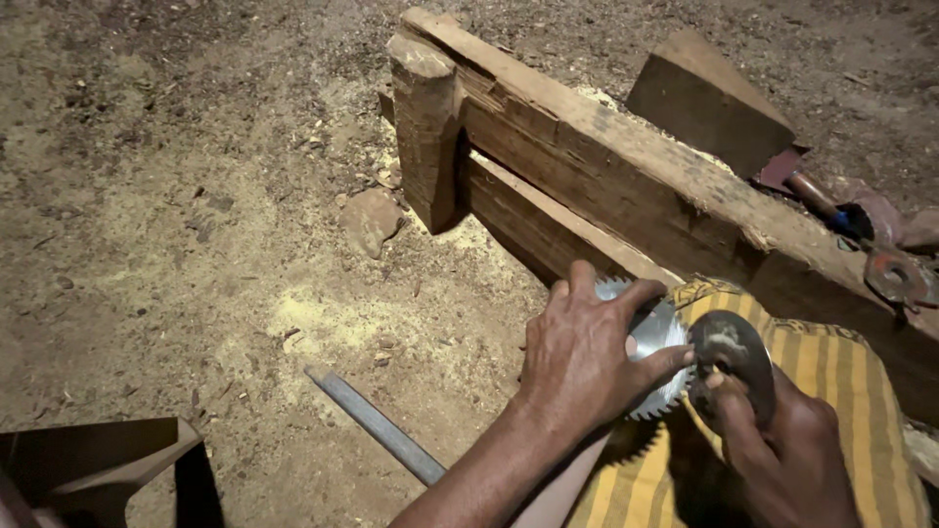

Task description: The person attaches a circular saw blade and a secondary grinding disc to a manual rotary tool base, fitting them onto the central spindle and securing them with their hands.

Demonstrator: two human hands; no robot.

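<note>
I see the toothed circular saw blade (653, 344) over the striped yellow cloth (831, 391), beside the wooden beam (626, 176). My left hand (582, 357) has its fingers (636, 293) curled over it; my right hand (782, 450) pinches a dark round disc (732, 352) against it. A metal rod (377, 425) lies on the sawdust floor (196, 244).

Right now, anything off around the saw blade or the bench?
Sawdust is spilled across the dirt floor below the wooden beam. The left hand grips the toothed saw blade bare, fingers over its teeth. The right hand presses a dark disc against it.
</note>
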